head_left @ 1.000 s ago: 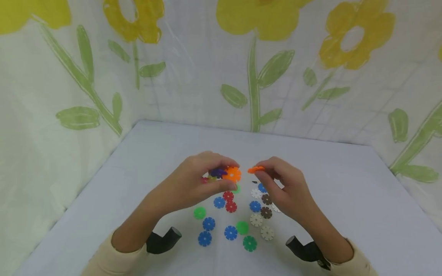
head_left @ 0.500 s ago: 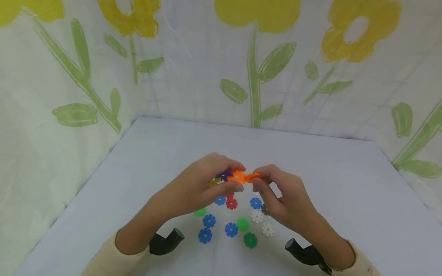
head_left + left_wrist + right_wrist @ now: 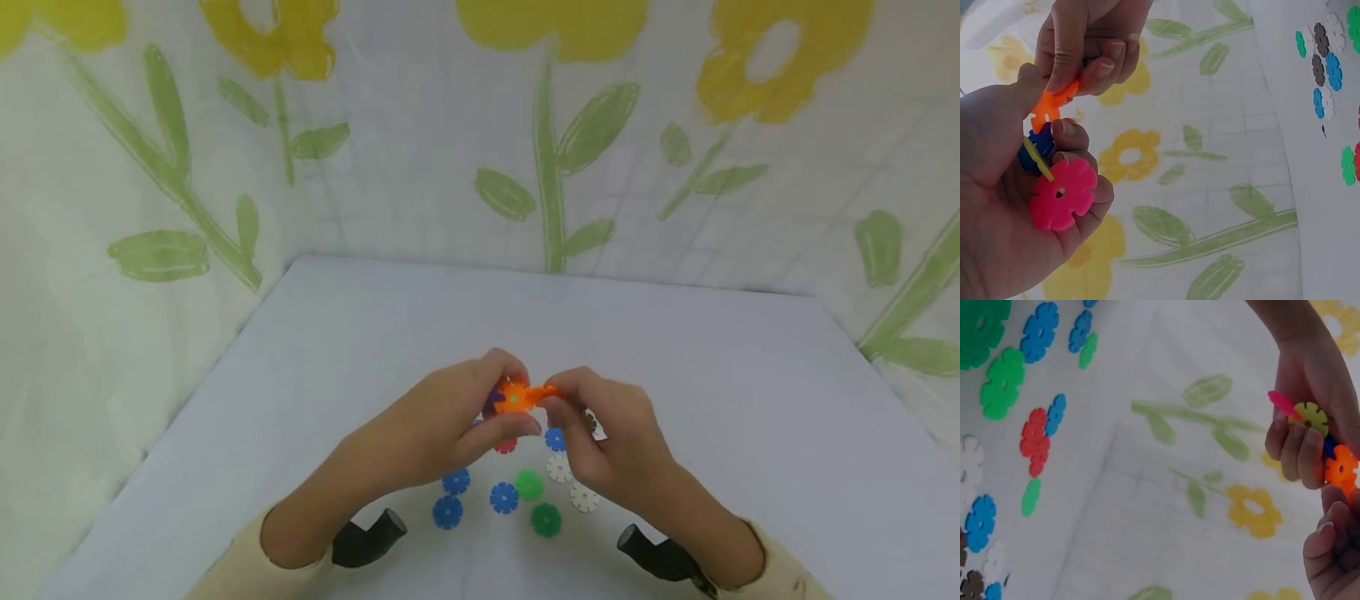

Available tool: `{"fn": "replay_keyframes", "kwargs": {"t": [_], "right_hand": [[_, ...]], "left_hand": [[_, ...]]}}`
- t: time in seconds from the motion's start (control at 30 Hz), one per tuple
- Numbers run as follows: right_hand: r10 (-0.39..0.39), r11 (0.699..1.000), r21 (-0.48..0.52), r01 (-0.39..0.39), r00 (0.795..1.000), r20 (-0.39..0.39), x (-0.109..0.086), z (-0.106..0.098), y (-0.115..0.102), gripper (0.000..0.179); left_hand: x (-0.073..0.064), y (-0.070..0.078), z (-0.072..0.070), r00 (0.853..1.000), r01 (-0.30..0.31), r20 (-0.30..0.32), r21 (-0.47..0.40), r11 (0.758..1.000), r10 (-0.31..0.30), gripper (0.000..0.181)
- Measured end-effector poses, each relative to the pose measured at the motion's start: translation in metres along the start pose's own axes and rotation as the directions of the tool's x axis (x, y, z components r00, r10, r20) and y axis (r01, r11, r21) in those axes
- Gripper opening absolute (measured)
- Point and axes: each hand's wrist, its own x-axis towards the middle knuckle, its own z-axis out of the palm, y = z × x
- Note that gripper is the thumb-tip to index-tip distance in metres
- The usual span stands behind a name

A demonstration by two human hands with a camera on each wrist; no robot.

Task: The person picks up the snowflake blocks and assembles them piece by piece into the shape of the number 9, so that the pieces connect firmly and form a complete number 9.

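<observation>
The person's forearms [image 3: 322, 492] slant inward and forward as I watch, the left grip [image 3: 457, 412] curled, the right grip [image 3: 618, 429] pinching, the two just beside each other

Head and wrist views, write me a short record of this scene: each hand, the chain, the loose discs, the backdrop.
Left hand: grips the chain
Chain order: pink disc, yellow disc, dark blue disc, orange disc
Right hand: pinches a second orange disc
Where they meet: second orange disc against the chain's orange end; fully slotted or not, cannot tell
Loose discs: blue, green, white, red, brown
Loose discs' place: on the table
Backdrop: yellow flowers, green leaves
</observation>
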Motion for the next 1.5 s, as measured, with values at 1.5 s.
{"fn": "replay_keyframes", "kwargs": {"t": [1.5], "right_hand": [[0.124,0.99,-0.101,-0.103,0.966,0.226,-0.003,0.004,0.032,0.018]], "left_hand": [[-0.003,-0.014,-0.018,0.937,-0.114,-0.325,0.061,0.992,0.127,0.012]]}}
